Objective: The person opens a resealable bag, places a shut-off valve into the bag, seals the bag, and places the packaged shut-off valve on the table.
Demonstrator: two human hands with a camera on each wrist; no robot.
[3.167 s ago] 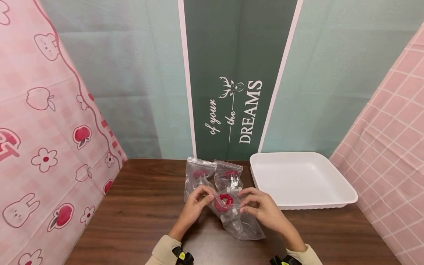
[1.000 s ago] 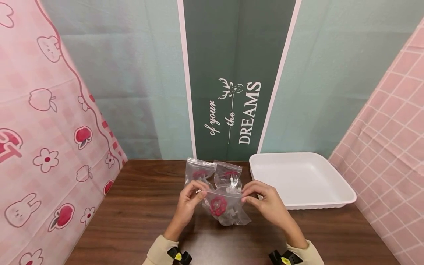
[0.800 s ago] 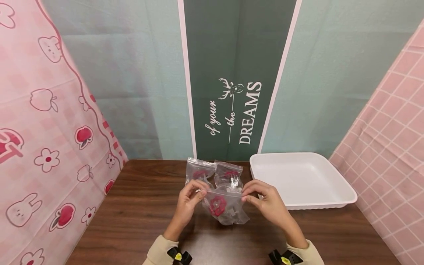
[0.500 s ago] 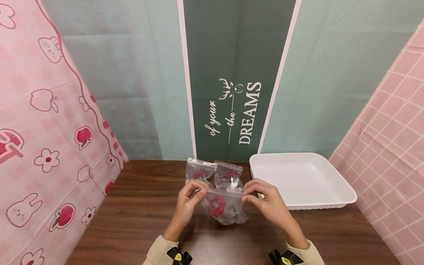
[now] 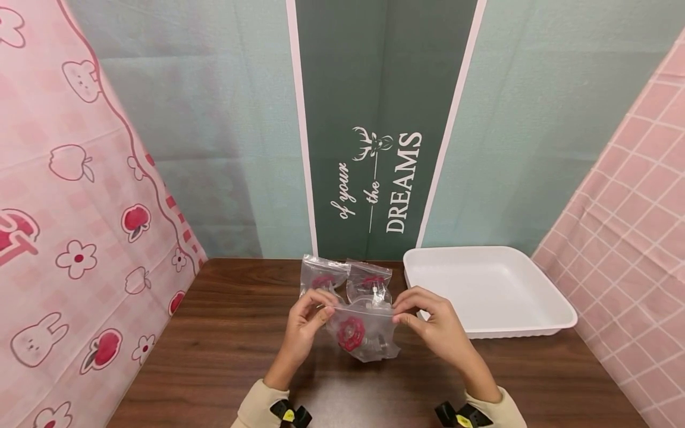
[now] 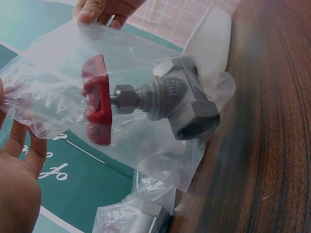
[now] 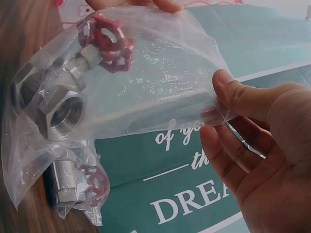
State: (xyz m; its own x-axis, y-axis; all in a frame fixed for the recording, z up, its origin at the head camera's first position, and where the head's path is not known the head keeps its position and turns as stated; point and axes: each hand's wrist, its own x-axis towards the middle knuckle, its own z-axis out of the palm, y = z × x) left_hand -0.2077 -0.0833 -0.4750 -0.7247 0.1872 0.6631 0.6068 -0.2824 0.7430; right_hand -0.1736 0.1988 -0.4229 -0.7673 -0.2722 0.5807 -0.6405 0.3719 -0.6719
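Note:
Between both hands hangs a clear zip-lock bag (image 5: 369, 330) with a metal valve (image 6: 180, 97) inside it. The valve has a red handwheel (image 5: 350, 334) and a hexagonal threaded end (image 7: 63, 114). My left hand (image 5: 306, 324) pinches the bag's top left corner between thumb and fingers. At the top right corner, my right hand (image 5: 428, 318) pinches the bag, with the thumb (image 7: 243, 94) on its near side. The zip strip runs stretched between the hands. In both wrist views the valve lies toward the lower part of the bag.
Two more zip-lock bags, a left one (image 5: 321, 272) and a right one (image 5: 369, 273), lie behind the held bag, each with a red-wheeled valve. A white tray (image 5: 487, 291) stands to the right on the brown wooden table (image 5: 214, 351). Patterned cloths hang around the table.
Earlier the bag lay lower and slanted with its mouth bunched. It is now raised and its top edge pulled straight. In the last second the right hand has shifted only slightly.

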